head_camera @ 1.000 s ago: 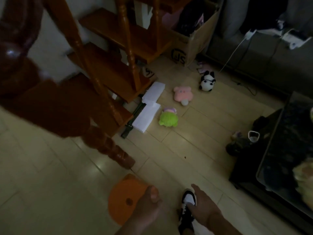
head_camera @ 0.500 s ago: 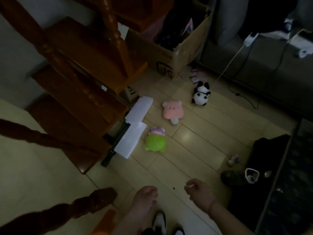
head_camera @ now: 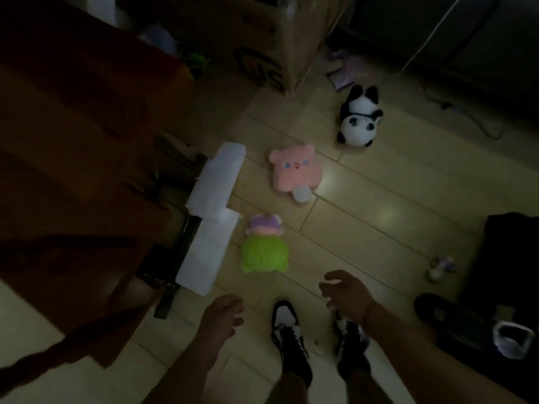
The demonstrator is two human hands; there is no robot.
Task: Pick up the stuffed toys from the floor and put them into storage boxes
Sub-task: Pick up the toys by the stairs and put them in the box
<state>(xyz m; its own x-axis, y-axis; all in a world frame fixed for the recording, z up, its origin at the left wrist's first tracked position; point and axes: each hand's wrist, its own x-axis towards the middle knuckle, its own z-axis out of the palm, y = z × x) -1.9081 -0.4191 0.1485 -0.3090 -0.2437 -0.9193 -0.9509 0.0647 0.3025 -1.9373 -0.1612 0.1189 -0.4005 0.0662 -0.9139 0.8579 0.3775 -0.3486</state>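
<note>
Three stuffed toys lie on the tiled floor in dim light. A green toy with a purple and pink head [head_camera: 264,252] is nearest, just ahead of my feet. Beyond it lies a pink toy [head_camera: 294,170], and further right a black and white panda [head_camera: 358,118]. My left hand [head_camera: 220,319] hangs empty below the green toy, fingers loosely curled. Over to the right, my right hand [head_camera: 347,290] is open with fingers spread, a little right of the green toy and touching nothing. A cardboard box [head_camera: 262,45] stands at the top.
Wooden stair steps [head_camera: 73,141] fill the left side. White foam blocks [head_camera: 213,217] and a black bar [head_camera: 180,252] lie beside the green toy. A dark low table [head_camera: 513,252], a dark shoe [head_camera: 446,319], a white cup [head_camera: 513,341] and a small figure [head_camera: 440,266] sit at the right.
The view has moved closer to the toys and lower. Both hands have moved forward toward the green toy, and the right hand's fingers have spread apart.
</note>
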